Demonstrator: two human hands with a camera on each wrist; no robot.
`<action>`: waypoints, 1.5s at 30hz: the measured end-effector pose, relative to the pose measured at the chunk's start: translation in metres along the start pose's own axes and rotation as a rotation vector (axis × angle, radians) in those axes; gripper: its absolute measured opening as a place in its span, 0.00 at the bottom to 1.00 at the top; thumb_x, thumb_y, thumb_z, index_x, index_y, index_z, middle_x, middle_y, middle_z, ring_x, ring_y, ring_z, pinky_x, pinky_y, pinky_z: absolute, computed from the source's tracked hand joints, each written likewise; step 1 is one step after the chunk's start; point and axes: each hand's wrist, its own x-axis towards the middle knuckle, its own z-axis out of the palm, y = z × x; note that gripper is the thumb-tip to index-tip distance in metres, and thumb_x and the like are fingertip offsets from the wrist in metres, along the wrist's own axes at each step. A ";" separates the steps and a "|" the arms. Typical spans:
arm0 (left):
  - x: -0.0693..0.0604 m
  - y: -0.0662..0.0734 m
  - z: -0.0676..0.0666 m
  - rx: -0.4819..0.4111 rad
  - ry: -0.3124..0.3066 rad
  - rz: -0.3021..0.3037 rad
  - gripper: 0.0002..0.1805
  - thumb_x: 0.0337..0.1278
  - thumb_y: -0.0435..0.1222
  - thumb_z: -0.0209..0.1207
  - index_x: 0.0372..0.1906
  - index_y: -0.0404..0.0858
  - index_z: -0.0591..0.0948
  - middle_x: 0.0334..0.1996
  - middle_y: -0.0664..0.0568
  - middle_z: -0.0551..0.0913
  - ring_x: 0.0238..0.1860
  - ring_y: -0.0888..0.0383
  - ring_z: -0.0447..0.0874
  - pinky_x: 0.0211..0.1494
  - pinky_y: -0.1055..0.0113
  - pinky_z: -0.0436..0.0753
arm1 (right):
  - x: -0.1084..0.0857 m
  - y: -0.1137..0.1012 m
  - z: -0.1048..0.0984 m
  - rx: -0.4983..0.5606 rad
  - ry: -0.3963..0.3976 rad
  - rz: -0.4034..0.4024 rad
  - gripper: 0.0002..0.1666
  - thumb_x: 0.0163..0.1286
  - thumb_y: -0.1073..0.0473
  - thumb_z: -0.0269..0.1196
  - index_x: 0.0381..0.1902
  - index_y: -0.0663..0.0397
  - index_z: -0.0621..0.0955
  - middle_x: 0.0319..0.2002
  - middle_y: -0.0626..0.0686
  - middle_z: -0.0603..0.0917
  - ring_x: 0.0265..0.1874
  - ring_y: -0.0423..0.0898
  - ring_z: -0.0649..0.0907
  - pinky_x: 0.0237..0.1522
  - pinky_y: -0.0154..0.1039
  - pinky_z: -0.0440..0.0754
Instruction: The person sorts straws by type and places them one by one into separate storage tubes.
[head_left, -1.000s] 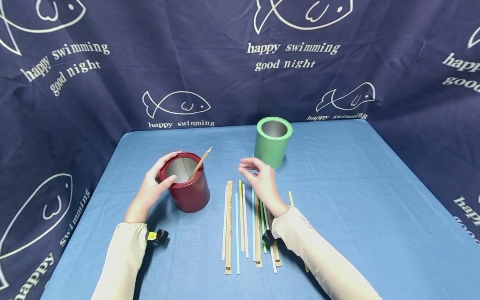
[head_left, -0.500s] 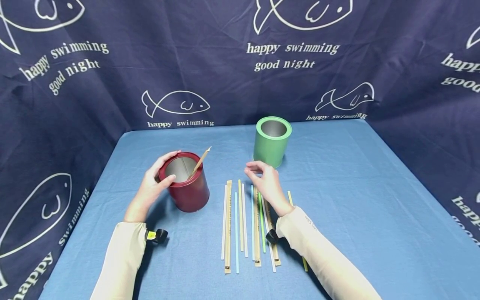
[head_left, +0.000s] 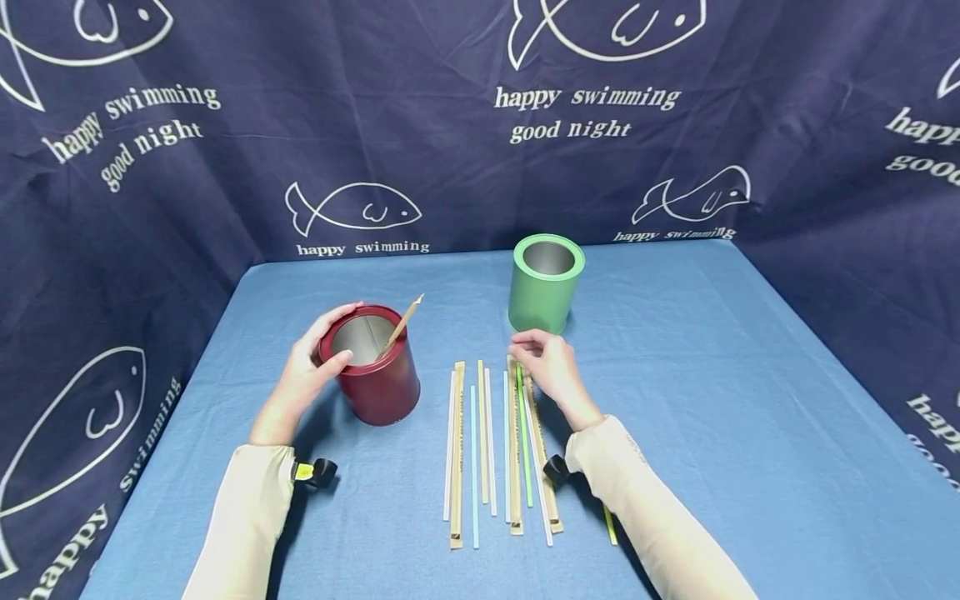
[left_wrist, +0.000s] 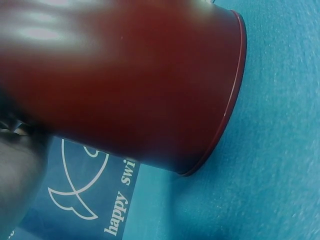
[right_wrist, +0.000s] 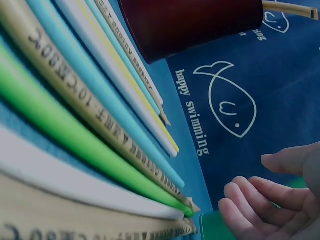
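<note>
Far left: left hand [head_left: 300, 371] holds the red can [head_left: 386, 387], thumb over the rim, other fingers round the outer side; unchanged. Can is upright on the tabletop [head_left: 697, 367], glossy, bare metal inside, a paper-wrapped straw [head_left: 402, 325] leaning out over its right rim.

Middle: loose straws [head_left: 474, 467] lie roughly parallel: white, blue, yellow, some in brown printed paper; one bright green straw [head_left: 526, 450], slim, smooth and straight.

Right hand [head_left: 555, 371] has just shifted rightward along the far ends of the row, which puts it nearest the green straw and its wrapped neighbour. Its fingers are loosely bent, thumb apart, nothing held.

Behind it: green can [head_left: 542, 300], upright. Farther right, a yellow straw [head_left: 611, 527] partly under the sleeve.
</note>
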 end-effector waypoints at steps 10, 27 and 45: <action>0.000 0.001 0.001 0.030 0.005 -0.019 0.33 0.56 0.22 0.51 0.70 0.32 0.65 0.68 0.56 0.71 0.62 0.64 0.72 0.62 0.80 0.72 | 0.000 0.007 -0.006 -0.045 -0.006 0.045 0.15 0.64 0.61 0.63 0.46 0.64 0.84 0.39 0.60 0.88 0.39 0.54 0.88 0.48 0.46 0.84; -0.001 0.001 -0.001 0.035 0.009 -0.027 0.32 0.56 0.21 0.52 0.69 0.32 0.65 0.68 0.56 0.72 0.63 0.65 0.72 0.63 0.80 0.71 | 0.001 0.009 -0.015 -0.184 -0.120 0.106 0.12 0.64 0.57 0.65 0.40 0.60 0.85 0.36 0.57 0.89 0.31 0.48 0.88 0.48 0.44 0.82; 0.000 0.002 0.000 0.026 -0.001 -0.015 0.33 0.56 0.20 0.51 0.69 0.32 0.65 0.68 0.56 0.71 0.63 0.65 0.72 0.62 0.80 0.72 | -0.002 0.004 -0.019 -0.608 -0.312 0.177 0.19 0.61 0.48 0.66 0.14 0.45 0.77 0.14 0.43 0.81 0.20 0.42 0.80 0.23 0.38 0.73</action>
